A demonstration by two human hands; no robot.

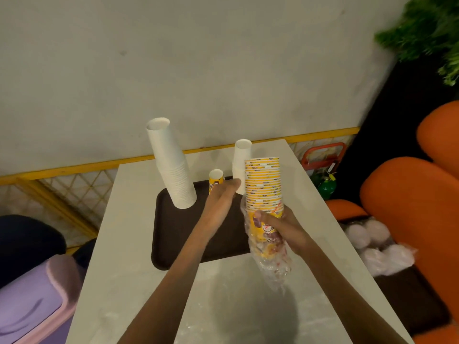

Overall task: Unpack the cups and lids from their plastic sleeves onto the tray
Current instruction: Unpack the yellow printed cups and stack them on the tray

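Two white stacks (173,170) on tray (178,234) — yellow stack (263,184) in hand.
Your right hand (280,228) grips it, sleeve (270,266) bunched below; left hand (221,197) over tray, fingers straight.

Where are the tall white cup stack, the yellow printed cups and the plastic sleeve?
tall white cup stack (173,167): head view, middle of its side.
yellow printed cups (263,184): head view, bare rims above the sleeve.
plastic sleeve (272,265): head view, crumpled loose end.
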